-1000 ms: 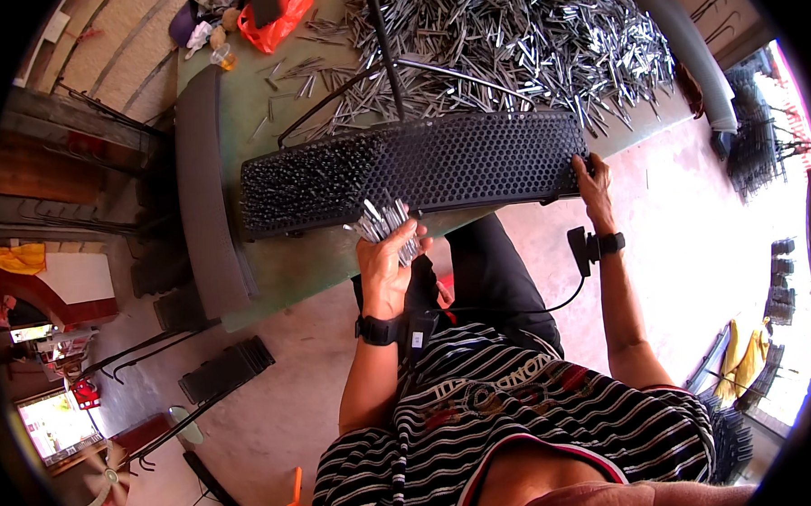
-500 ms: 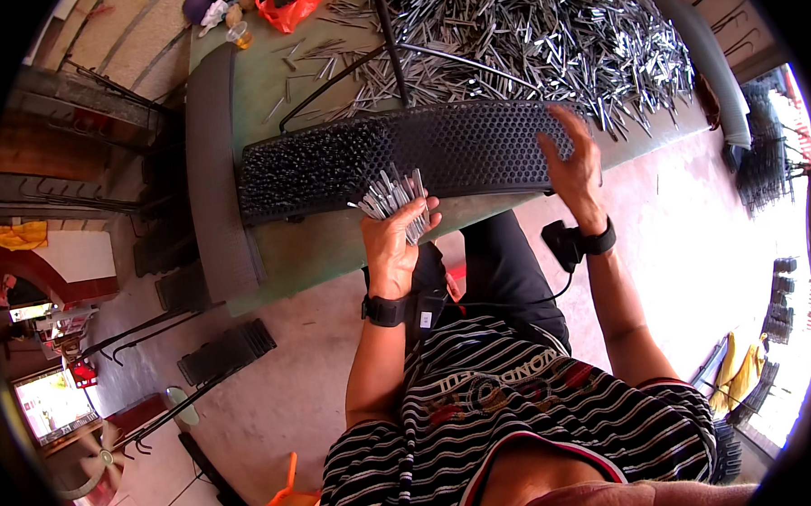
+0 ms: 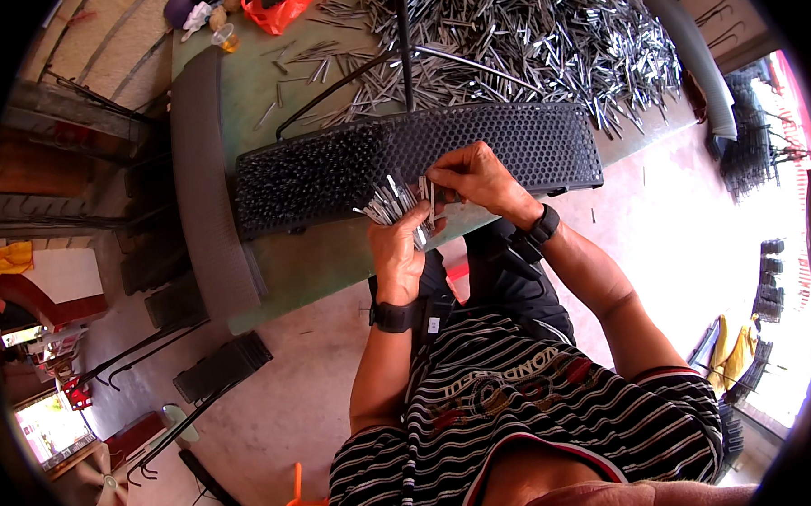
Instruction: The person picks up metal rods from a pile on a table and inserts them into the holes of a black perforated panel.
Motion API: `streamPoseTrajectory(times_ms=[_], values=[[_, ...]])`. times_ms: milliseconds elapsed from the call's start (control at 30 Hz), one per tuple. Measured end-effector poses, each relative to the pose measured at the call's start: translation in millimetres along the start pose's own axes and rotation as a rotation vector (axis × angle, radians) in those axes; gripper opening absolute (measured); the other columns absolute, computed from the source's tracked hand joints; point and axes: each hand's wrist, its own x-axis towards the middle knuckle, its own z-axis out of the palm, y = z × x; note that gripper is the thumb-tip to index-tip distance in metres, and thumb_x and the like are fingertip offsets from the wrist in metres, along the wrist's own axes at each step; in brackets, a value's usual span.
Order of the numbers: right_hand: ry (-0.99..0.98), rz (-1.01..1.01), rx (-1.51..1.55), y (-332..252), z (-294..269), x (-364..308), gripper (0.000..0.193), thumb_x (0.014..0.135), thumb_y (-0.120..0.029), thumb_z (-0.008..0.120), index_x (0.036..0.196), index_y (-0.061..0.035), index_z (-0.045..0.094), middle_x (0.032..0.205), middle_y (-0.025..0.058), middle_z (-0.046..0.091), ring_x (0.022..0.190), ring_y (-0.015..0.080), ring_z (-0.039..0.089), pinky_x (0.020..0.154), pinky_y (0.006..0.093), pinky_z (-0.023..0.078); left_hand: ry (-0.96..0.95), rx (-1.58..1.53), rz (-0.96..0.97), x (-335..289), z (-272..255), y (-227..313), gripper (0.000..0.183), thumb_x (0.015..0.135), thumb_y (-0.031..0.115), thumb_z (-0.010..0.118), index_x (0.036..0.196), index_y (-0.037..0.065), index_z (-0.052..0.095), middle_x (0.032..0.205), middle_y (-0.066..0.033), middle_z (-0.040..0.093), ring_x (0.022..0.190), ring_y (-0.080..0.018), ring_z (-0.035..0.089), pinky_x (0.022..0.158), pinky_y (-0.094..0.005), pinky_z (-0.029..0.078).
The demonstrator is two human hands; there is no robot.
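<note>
Black perforated panel (image 3: 518, 135): across the middle of the frame, left part bristling with small upright pieces, right part showing open holes; probably stiff, best held by its rim.
Left hand (image 3: 398, 255): centre of the frame, fingers curled round a bunch, thumb laid across it; forearm rising nearly straight from below.
Bunch of metal strips (image 3: 387, 199): fanned above the left hand; each likely light, stiff and slippery, so loose ones could slide out.
Single strip (image 3: 432, 199): at the bunch's right edge; its upper end seems the handiest hold.
Right hand (image 3: 485, 179): thumb and forefinger pinching that end, wrist bent, forearm slanting from lower right.
</note>
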Motion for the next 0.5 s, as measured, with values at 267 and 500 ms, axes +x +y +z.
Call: streamPoseTrajectory(times_ms=[267,500], values=[[0.440,-0.306,-0.071,-18,-9,28,0.010,0.082,-0.004,0.057,0.083,0.0052,0.061,0.061,0.0068,0.062,0.055,0.0101,0.060,0.048,0.0224,0.046,0.033,-0.034,0.093,6,1,9,0.018,0.073,-0.008,0.063,0.090,-0.003,0.057,0.080,-0.0111,0.062,0.064,-0.0244,0.064,0.050,-0.0343,0.054],[0.442,-0.419,-0.206,-8,-4,63,0.011,0.083,-0.002,0.055,0.092,0.0001,0.050,0.072,0.0143,0.064,0.063,0.0212,0.066,0.054,0.0296,0.050,0.049,-0.064,0.091,9,1,14,0.015,0.073,-0.007,0.063,0.087,-0.003,0.058,0.076,-0.0121,0.062,0.061,-0.0241,0.064,0.049,-0.0332,0.054]])
